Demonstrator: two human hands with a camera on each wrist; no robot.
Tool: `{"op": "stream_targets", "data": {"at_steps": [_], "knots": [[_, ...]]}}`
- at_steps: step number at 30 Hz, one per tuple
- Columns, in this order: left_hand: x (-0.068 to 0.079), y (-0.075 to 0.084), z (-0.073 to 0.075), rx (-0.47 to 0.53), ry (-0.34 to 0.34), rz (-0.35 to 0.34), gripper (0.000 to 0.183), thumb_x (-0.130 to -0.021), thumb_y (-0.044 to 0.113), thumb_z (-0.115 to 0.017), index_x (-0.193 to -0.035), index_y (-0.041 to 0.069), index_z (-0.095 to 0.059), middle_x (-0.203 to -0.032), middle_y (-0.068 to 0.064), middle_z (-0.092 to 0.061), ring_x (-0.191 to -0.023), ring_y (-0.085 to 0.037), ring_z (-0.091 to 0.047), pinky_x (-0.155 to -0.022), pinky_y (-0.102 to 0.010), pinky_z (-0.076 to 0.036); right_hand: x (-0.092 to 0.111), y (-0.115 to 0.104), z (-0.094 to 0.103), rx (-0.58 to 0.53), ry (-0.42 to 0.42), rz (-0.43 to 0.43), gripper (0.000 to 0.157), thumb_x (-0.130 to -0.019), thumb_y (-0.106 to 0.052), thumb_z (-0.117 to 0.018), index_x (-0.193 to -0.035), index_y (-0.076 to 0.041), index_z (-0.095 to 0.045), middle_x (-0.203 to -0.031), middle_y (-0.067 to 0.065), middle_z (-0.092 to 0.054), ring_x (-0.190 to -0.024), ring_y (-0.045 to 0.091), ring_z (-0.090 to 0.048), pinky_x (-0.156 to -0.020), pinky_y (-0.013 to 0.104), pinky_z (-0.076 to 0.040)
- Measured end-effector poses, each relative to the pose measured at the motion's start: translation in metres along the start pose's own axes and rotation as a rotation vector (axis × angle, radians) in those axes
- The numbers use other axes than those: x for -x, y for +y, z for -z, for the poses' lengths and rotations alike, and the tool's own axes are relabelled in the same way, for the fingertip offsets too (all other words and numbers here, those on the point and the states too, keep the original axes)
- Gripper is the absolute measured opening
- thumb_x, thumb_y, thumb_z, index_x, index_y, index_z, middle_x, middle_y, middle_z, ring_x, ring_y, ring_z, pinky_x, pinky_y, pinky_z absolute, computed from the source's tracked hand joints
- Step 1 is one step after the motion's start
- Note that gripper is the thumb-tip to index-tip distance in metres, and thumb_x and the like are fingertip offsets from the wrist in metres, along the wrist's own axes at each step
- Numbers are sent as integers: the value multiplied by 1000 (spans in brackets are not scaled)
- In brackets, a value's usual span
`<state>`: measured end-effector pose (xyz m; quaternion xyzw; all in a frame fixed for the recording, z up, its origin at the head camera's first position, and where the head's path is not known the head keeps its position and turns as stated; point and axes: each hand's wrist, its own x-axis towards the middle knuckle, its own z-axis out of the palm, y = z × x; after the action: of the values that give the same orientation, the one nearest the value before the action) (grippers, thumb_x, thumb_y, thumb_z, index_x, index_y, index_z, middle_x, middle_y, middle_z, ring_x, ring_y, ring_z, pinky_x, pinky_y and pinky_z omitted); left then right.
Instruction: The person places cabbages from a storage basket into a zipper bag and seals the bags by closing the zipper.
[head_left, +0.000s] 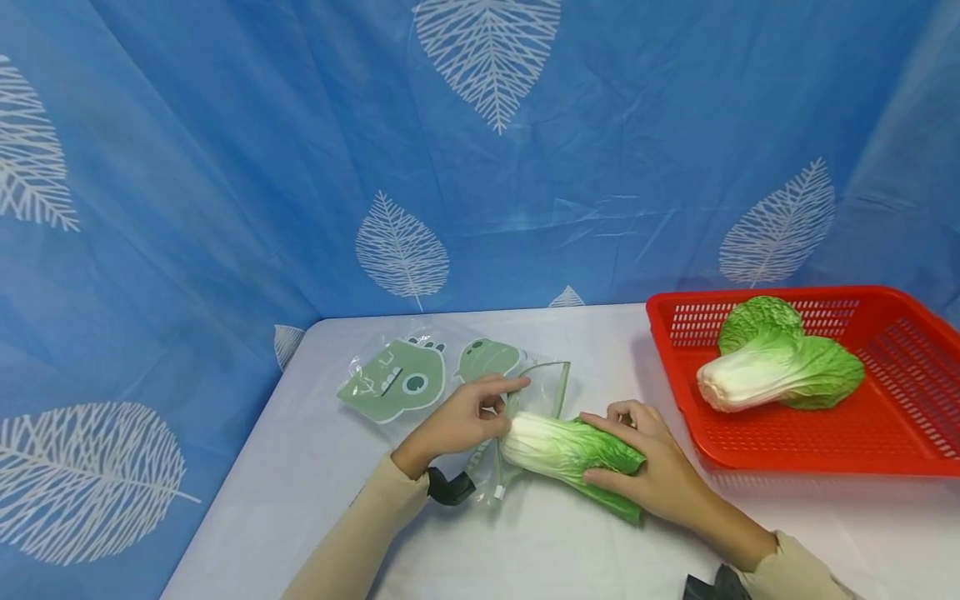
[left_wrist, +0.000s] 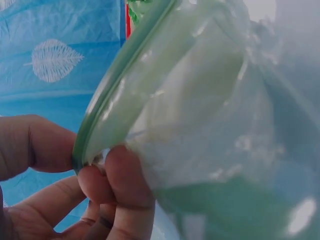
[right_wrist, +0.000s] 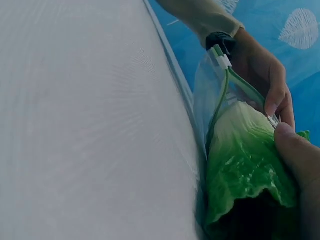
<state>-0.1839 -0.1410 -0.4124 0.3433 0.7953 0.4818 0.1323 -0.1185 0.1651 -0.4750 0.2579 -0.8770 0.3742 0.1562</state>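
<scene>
A napa cabbage [head_left: 558, 448], white at the base and green at the leaves, lies slantwise over the table with its base at the mouth of a clear zip bag [head_left: 397, 379]. My left hand [head_left: 457, 425] pinches the bag's green-edged rim, seen close in the left wrist view between thumb and fingers [left_wrist: 127, 177]. From the right, my right hand [head_left: 656, 467] grips the leafy end. The right wrist view shows the cabbage [right_wrist: 245, 155] with its base inside the bag's opening, and a white zip slider [right_wrist: 223, 61] at one end of the rim.
At the right stands a red plastic basket [head_left: 795, 461] with perforated sides, holding more napa cabbage [head_left: 780, 367]. A white cloth covers the table [head_left: 465, 558]. Behind and to the left hangs a blue curtain [head_left: 247, 167] with white leaf prints.
</scene>
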Motion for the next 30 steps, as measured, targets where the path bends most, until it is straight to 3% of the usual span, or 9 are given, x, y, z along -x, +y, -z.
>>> {"op": "stream_targets", "data": {"at_steps": [3,5,9,15,17,23,27,30], "knots": [[0,-2,1,-3,-6,-3,61,-93,-1,-54,-152,9,-49,-124,-20,-56,-87,-17,-53,-68,-25,-47,-1,4,-2,-37,-38,-6,71,-77,-42,-90,-141,-27,-64,-143,0,-50,-133,18,-42,-103,37,-36],[0,-3,1,-7,-5,-4,61,-92,-2,-54,-152,9,-50,-123,-19,-56,-87,-17,-52,-68,-25,-46,-2,6,-3,-83,-75,-18,74,-79,-41,-89,-145,-26,-60,-149,-1,-49,-137,18,-44,-109,33,-36],[0,-2,2,-20,1,-2,60,-92,-1,-55,-152,8,-50,-118,-11,-57,-85,-17,-51,-66,-25,-44,-3,8,-5,-139,-124,-26,76,-83,-41,-86,-150,-24,-54,-144,-10,-54,-132,14,-52,-107,23,-39],[0,-1,2,-23,2,5,60,-92,0,-55,-151,9,-51,-115,-5,-56,-85,-16,-51,-67,-25,-45,-5,8,-6,-101,-178,28,79,-83,-46,-84,-152,-26,-51,-147,-10,-53,-132,14,-53,-104,41,-48],[0,-1,2,-25,4,4,60,-92,0,-55,-151,10,-51,-114,-6,-56,-85,-16,-51,-67,-25,-45,-5,8,-7,-107,-190,40,79,-83,-46,-84,-152,-25,-51,-146,-11,-54,-131,13,-54,-102,41,-49],[1,-1,2,-13,-1,10,61,-93,-1,-54,-152,11,-50,-113,-6,-55,-84,-17,-49,-65,-25,-43,-6,6,-9,-165,-163,89,69,-85,-37,-84,-148,-23,-57,-131,-13,-62,-115,8,-61,-94,28,-50],[1,3,2,-14,5,4,61,-92,-2,-55,-152,10,-50,-111,-8,-55,-84,-16,-49,-65,-25,-43,-9,1,-3,-163,-140,113,65,-85,-34,-85,-145,-25,-60,-124,-14,-64,-107,7,-63,-88,27,-52],[1,9,1,9,6,-5,61,-92,-3,-56,-152,9,-51,-123,-13,-56,-85,-15,-53,-68,-24,-46,-13,-3,3,-141,-137,121,63,-86,-34,-84,-143,-26,-61,-122,-16,-64,-104,6,-63,-86,29,-53]]}}
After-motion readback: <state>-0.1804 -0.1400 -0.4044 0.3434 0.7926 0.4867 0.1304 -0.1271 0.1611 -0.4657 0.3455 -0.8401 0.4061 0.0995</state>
